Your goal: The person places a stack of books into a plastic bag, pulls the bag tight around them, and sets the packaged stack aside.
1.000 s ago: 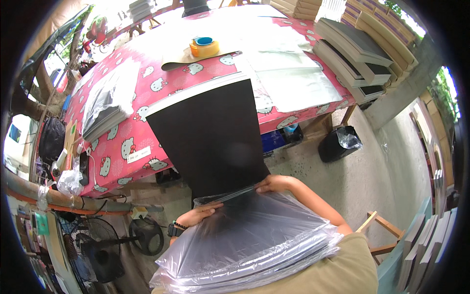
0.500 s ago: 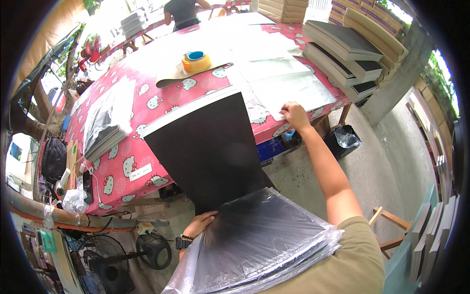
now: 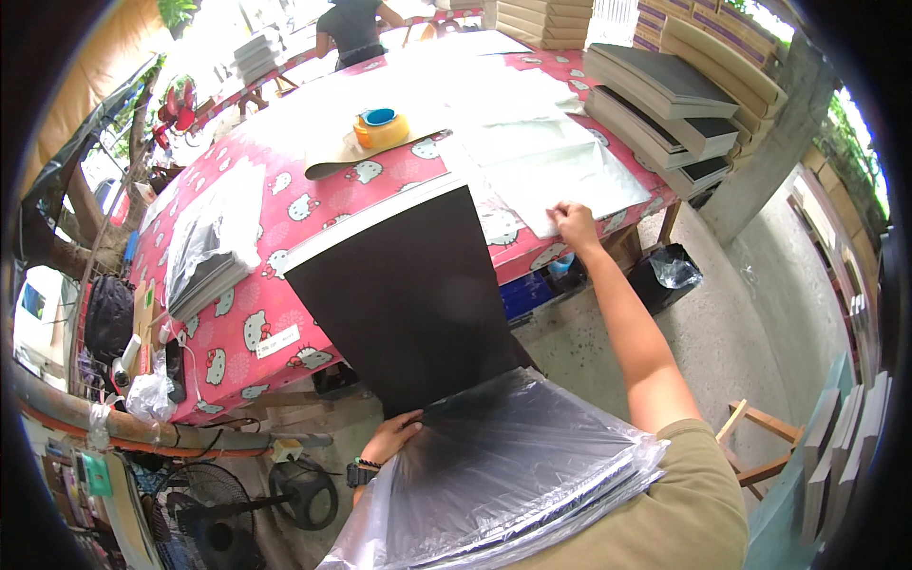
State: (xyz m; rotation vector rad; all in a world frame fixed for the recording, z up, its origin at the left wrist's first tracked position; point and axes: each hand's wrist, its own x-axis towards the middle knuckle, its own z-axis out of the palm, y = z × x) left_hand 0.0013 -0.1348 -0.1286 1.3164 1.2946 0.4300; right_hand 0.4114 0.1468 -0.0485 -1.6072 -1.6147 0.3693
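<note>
A large black board (image 3: pixel 404 285) leans from my lap up against the edge of the pink patterned table (image 3: pixel 313 204). Its lower part sits inside a clear plastic bag (image 3: pixel 503 475) with a stack of similar boards. My left hand (image 3: pixel 391 437) grips the board and bag at the lower left edge. My right hand (image 3: pixel 575 226) is stretched out to the table and pinches the near corner of a clear plastic sheet (image 3: pixel 560 171) lying there.
A yellow tape roll (image 3: pixel 380 126) sits mid-table on brown paper. A bagged stack of boards (image 3: pixel 204 256) lies at the table's left. Dark boxes (image 3: pixel 665 104) are piled at the right. A black bin (image 3: pixel 670 275) stands under the table's corner. A person (image 3: pixel 351 24) works at the far end.
My right hand left the board's lower edge, reached up to the table and took hold of the plastic sheet's corner. The left hand kept its hold on the board.
</note>
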